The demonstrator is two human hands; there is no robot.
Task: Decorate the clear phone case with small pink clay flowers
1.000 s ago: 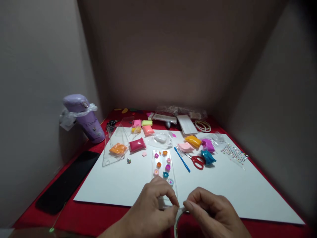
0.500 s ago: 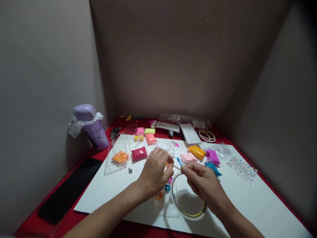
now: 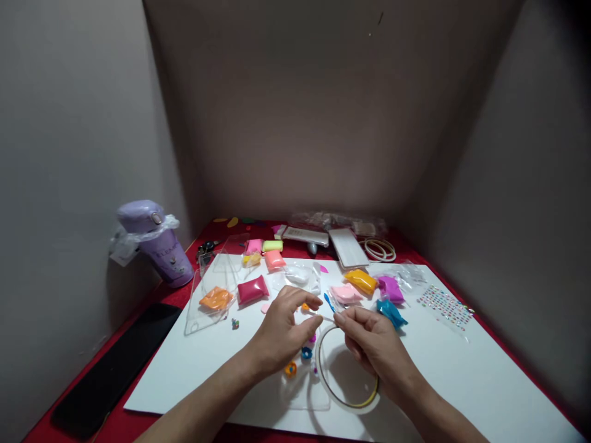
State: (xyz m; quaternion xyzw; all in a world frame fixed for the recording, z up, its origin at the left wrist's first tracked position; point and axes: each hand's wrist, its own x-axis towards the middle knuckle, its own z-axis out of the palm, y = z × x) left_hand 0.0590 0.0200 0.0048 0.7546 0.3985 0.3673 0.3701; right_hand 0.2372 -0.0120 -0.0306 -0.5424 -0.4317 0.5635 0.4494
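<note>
My left hand and my right hand meet over a white sheet, both pinched on a short strip pulled from a large thin tape roll. The right hand holds the roll, which hangs below it. Under the hands lies a clear phone case with small coloured clay flowers on it, partly hidden by the left hand.
Packets of coloured clay lie across the back of the sheet, with a blue tool, a rhinestone sticker sheet and clear packaging. A purple bottle stands at left, a black phone on the red tablecloth.
My hands rose from the near table edge to above the phone case, bringing the tape roll into view. They now hold a strip of tape stretched between them.
</note>
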